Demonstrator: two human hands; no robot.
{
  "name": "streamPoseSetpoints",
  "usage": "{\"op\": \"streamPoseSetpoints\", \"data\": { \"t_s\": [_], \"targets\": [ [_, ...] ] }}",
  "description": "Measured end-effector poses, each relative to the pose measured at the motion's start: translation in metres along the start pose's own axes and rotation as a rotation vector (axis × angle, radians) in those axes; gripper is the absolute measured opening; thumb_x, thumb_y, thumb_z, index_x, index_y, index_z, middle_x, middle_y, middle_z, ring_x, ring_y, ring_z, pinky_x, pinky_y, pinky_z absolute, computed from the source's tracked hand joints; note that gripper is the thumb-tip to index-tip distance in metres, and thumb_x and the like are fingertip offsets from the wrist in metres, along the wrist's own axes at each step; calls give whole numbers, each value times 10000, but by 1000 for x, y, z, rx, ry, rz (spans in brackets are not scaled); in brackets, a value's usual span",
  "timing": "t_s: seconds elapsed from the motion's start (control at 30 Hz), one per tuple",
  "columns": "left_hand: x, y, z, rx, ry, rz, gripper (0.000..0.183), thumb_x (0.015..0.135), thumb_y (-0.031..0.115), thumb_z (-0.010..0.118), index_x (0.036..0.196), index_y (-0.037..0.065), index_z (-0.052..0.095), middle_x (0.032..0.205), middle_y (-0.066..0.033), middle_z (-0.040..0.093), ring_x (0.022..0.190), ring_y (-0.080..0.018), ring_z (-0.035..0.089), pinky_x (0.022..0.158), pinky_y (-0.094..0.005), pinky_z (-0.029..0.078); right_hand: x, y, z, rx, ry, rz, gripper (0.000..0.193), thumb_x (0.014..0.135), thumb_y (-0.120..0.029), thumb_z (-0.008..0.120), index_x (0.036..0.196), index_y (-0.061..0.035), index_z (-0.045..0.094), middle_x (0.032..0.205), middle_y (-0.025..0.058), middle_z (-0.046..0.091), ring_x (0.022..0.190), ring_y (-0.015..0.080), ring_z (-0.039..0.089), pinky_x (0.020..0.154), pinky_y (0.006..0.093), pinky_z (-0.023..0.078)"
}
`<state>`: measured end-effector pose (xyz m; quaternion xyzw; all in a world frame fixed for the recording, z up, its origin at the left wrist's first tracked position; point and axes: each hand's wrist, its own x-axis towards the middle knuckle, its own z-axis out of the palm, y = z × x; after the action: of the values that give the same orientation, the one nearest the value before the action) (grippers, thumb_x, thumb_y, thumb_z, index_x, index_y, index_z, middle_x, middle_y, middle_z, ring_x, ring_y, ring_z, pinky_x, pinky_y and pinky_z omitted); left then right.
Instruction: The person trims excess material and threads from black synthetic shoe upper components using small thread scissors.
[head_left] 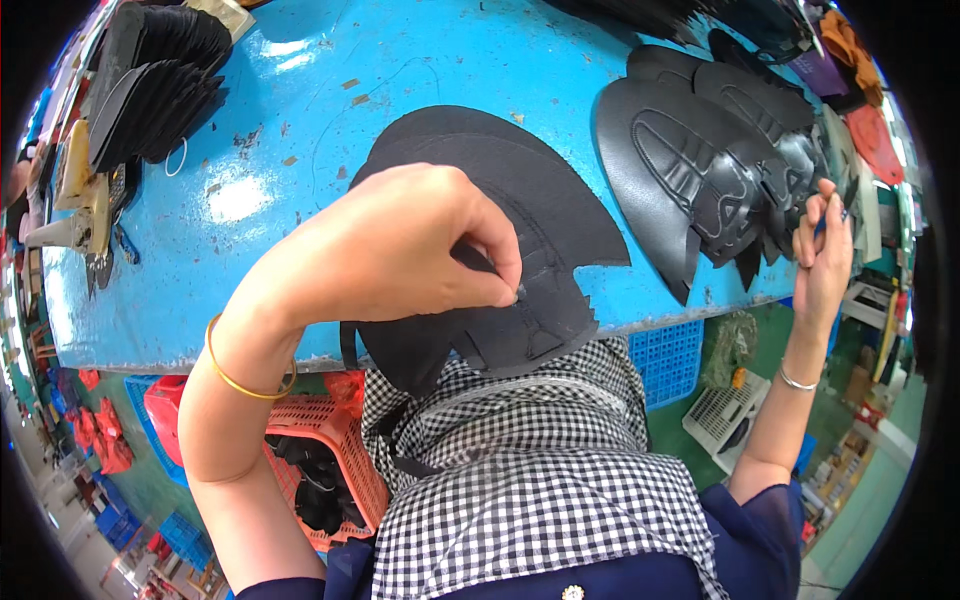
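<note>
A black shoe-upper piece (570, 215) lies with its matte side up at the table's front edge, partly over my apron. My left hand (400, 245) is bent over it, thumb and forefinger pinched together at stitched lines near its middle. What they pinch is too small to make out. My right hand (825, 250) is raised at the right, fingers closed, with a bit of dark blue showing between them; its kind is unclear. Beside that hand, several glossy black upper pieces (690, 150) with stitched, padded patterns overlap on the table.
Stacked black pieces (160, 85) stand at the far left of the blue table (270, 130). Below the table edge are an orange basket (350, 450) holding black items, a blue crate (665, 365) and a whitish basket (720, 415). Small scraps dot the tabletop.
</note>
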<state>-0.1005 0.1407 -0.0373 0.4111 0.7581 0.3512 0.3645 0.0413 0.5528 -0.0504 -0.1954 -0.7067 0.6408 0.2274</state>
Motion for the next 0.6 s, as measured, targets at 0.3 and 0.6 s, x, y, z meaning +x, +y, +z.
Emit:
{"op": "streamPoseSetpoints", "data": {
  "t_s": [0.3,0.6],
  "targets": [
    [9,1,17,279,98,-3,120,760,145,790,813,59,725,741,-89,697,658,-272,641,631,-351,500,-51,-3,103,-354,-672,-102,203,966,-22,599,1167,-42,581,896,37,647,779,101,614,679,253,491],
    [1,-8,4,451,237,-20,230,708,214,849,770,56,693,665,-98,633,625,-276,604,782,-369,466,-41,1,171,-711,-1194,-824,186,817,-116,740,927,-120,590,711,26,574,664,254,621,555,382,483]
  ]
}}
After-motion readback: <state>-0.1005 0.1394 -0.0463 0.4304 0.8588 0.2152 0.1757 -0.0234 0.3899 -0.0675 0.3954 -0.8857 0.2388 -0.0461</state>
